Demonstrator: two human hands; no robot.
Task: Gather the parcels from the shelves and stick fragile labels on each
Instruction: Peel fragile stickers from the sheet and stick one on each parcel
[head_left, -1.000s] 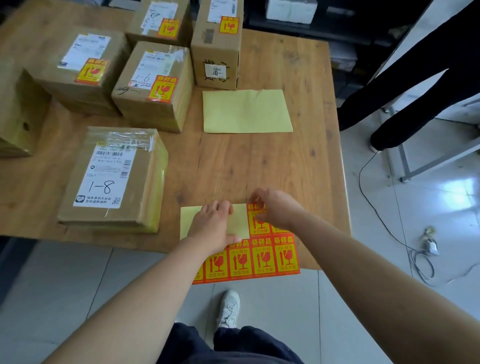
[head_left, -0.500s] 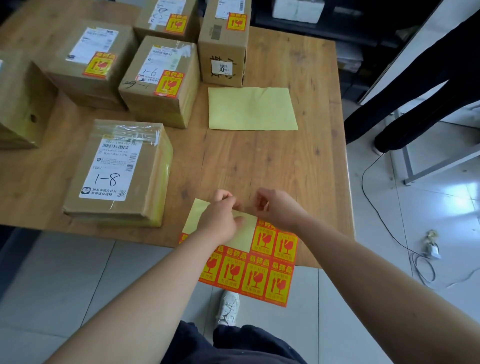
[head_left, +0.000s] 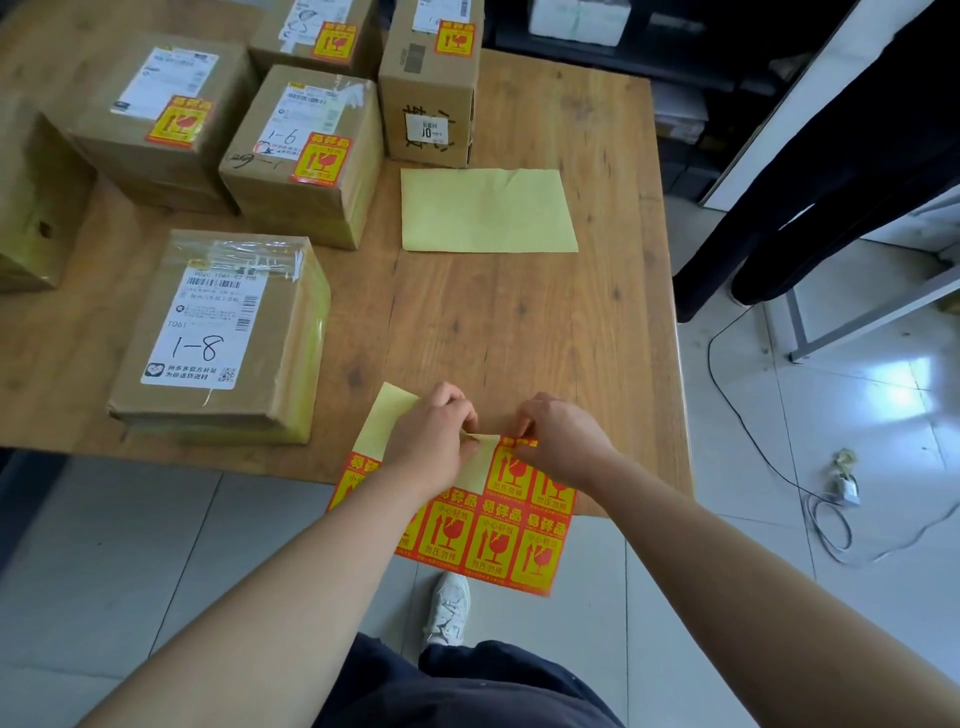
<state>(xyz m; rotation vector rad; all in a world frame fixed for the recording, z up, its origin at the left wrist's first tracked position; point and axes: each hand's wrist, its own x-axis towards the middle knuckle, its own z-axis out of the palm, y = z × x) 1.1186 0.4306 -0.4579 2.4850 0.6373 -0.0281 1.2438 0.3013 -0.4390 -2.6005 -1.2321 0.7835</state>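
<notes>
A sheet of red and yellow fragile labels (head_left: 488, 535) hangs over the near edge of the wooden table (head_left: 519, 332). Its top left part is bare yellow backing. My left hand (head_left: 434, 441) pinches that backing at the top. My right hand (head_left: 561, 439) pinches the top edge of a label beside it. A taped parcel marked 1-8 (head_left: 218, 338) lies to the left and carries no fragile label. Behind it stand several parcels with fragile labels, among them one marked 1-6 (head_left: 306, 156) and a tall box (head_left: 431, 78).
An empty yellow backing sheet (head_left: 488, 210) lies mid-table. Part of a large carton (head_left: 31, 208) shows at the far left. A person in dark trousers (head_left: 831, 156) stands at the right beside a metal frame. A cable (head_left: 831, 499) trails on the tiled floor. Dark shelves stand behind.
The label sheet has turned and slid toward the table edge, so more of it overhangs. Both hands moved closer together at its top edge.
</notes>
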